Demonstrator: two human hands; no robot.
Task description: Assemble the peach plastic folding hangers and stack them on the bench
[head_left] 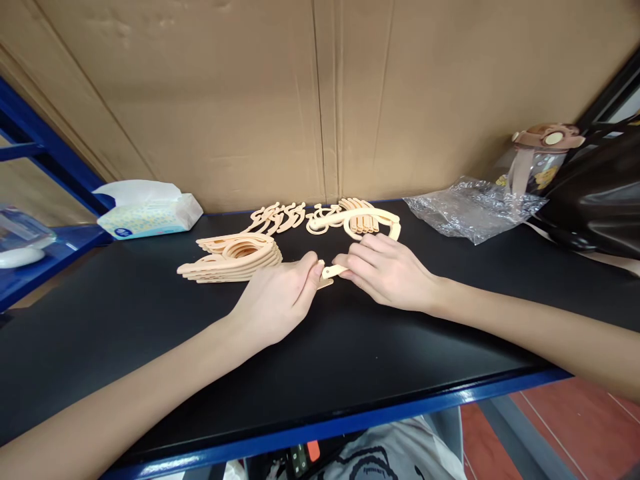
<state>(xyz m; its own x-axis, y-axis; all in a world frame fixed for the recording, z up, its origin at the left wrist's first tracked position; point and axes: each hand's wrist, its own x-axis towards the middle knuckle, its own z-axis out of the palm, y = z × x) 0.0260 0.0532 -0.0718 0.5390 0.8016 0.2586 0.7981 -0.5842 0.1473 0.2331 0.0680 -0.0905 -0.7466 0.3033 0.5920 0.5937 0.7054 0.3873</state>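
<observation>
Left hand [280,293] and right hand [387,270] gripped a slim, cream plastic hanger piece [337,271], dark-dotted. Matching hooks [299,216] lay near the bench's [350,360] back edge.

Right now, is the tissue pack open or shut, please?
The tissue pack is open: a white tissue sticks out from its top.

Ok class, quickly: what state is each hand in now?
Left hand: closed, apparently holding a beige piece, mostly hidden.
Right hand: closed, holding a cream plastic piece, its end showing.
</observation>
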